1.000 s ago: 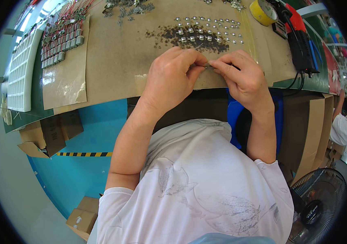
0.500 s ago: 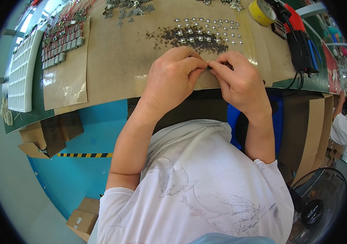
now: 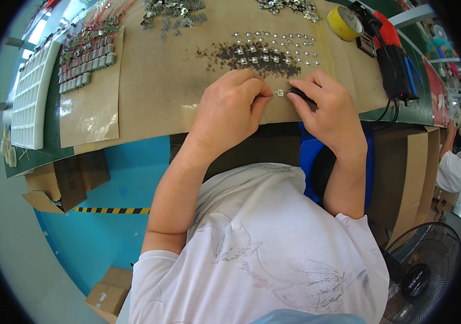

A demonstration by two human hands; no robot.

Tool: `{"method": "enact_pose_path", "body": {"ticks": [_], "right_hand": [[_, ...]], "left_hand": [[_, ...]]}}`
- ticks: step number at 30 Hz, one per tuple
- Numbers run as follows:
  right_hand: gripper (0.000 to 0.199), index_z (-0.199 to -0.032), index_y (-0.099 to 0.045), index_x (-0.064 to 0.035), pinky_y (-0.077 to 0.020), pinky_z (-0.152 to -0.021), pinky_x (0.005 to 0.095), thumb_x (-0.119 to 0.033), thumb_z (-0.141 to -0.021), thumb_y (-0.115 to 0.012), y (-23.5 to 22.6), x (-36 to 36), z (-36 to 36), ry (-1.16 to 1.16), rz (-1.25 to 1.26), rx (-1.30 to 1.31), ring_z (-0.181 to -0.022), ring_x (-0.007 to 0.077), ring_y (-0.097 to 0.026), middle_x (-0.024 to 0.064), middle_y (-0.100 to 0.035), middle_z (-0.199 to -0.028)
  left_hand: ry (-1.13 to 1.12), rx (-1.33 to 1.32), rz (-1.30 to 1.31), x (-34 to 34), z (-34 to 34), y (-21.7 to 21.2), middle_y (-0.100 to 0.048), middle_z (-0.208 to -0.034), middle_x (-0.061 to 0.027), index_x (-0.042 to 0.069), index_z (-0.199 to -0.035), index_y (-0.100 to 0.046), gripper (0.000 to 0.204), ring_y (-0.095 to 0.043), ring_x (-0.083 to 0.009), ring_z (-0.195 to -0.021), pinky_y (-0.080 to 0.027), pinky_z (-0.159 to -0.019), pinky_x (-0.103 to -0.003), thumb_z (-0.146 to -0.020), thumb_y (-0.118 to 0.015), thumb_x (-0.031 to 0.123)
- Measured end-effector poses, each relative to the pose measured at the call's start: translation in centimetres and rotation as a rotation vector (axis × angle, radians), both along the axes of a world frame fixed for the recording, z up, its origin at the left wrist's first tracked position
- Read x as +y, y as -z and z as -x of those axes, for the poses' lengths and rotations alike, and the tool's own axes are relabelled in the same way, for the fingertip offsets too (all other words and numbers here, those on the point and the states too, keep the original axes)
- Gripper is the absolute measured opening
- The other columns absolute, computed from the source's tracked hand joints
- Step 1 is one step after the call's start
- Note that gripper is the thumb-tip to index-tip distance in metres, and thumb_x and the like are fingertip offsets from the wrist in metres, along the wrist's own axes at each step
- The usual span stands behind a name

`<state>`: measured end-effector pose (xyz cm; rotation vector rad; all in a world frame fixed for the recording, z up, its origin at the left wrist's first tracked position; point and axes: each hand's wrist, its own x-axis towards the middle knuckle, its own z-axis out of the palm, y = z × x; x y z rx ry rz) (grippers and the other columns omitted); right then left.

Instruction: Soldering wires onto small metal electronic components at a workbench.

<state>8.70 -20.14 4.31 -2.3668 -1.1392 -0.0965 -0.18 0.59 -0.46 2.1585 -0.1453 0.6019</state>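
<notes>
Above the near edge of the brown-covered table (image 3: pixel 155 102), my left hand (image 3: pixel 230 108) is closed in a pinch. A thin silvery wire (image 3: pixel 261 72) sticks up from behind its fingers. My right hand (image 3: pixel 328 110) grips a slim black tool (image 3: pixel 302 96) between thumb and fingers; most of it is hidden, so its exact kind cannot be told. Between the two hands lies a small shiny metal piece (image 3: pixel 279 93), close to the right fingertips. Just beyond, similar small metal pieces (image 3: pixel 265 57) stand in rows, partly over a dark scorched patch (image 3: pixel 219 55).
Small metal parts (image 3: pixel 174 13) are heaped at the back. Motors with red wires (image 3: pixel 87 59) and a white gridded tray (image 3: pixel 31 97) are at left. At right are a yellow tape roll (image 3: pixel 345 23), a black corded device (image 3: pixel 398 75) and, lower, a fan (image 3: pixel 419 275).
My hands have drawn apart, the right one moving rightward. The small metal piece and the black tool now show between them. The table sits slightly lower in view.
</notes>
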Motion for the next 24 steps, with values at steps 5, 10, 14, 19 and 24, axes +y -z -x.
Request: {"method": "enact_pose_path", "body": {"ticks": [5,10,14,19,24], "right_hand": [[0.018,-0.107,-0.079,-0.0031,-0.0554,-0.070,0.0398,-0.009,-0.090,-0.082,-0.4,0.1,-0.3,0.008,-0.066,0.072,-0.080,0.0329,-0.069,0.0127,-0.067,-0.092],[0.012,-0.099,-0.078,-0.0023,-0.0541,-0.067,0.0392,-0.006,-0.088,-0.082,0.4,1.2,-0.7,-0.086,-0.159,0.118,-0.076,0.0310,-0.068,0.0129,-0.068,-0.088],[0.009,-0.093,-0.075,-0.0020,-0.0541,-0.065,0.0389,-0.005,-0.088,-0.082,0.3,1.5,-1.0,-0.114,-0.116,0.134,-0.075,0.0305,-0.069,0.0130,-0.068,-0.087],[0.011,-0.092,-0.074,-0.0036,-0.0564,-0.066,0.0403,-0.004,-0.084,-0.081,1.6,4.6,-0.8,-0.156,-0.187,-0.013,-0.077,0.0316,-0.070,0.0112,-0.068,-0.088],[0.016,-0.096,-0.075,-0.0061,-0.0594,-0.068,0.0408,-0.003,-0.081,-0.080,2.8,7.0,-0.9,-0.175,-0.212,-0.266,-0.080,0.0309,-0.072,0.0081,-0.069,-0.091]], "left_hand": [[-0.029,0.007,0.014,0.1,0.1,0.1,-0.071,-0.090,-0.0085,0.002,-0.093,-0.075,0.010,-0.068,-0.0229,-0.074,-0.057,-0.067,-0.033,-0.087,-0.082,0.000],[-0.206,0.009,0.577,0.1,0.1,0.3,-0.074,-0.101,-0.0040,-0.002,-0.112,-0.076,0.016,-0.065,-0.0083,-0.086,-0.054,-0.070,-0.023,-0.096,-0.077,-0.005],[-0.233,-0.135,0.820,0.5,-0.1,0.3,-0.073,-0.102,-0.0044,-0.003,-0.115,-0.075,0.019,-0.065,-0.0084,-0.089,-0.054,-0.076,-0.023,-0.097,-0.075,-0.007],[-0.246,-0.158,0.973,0.8,0.2,0.5,-0.072,-0.106,-0.0039,-0.005,-0.117,-0.073,0.019,-0.064,-0.0083,-0.095,-0.054,-0.084,-0.023,-0.099,-0.074,-0.007],[-0.243,-0.162,1.005,0.8,0.2,0.8,-0.072,-0.107,-0.0039,-0.005,-0.117,-0.073,0.019,-0.065,-0.0086,-0.095,-0.054,-0.087,-0.024,-0.099,-0.075,-0.006]]}}
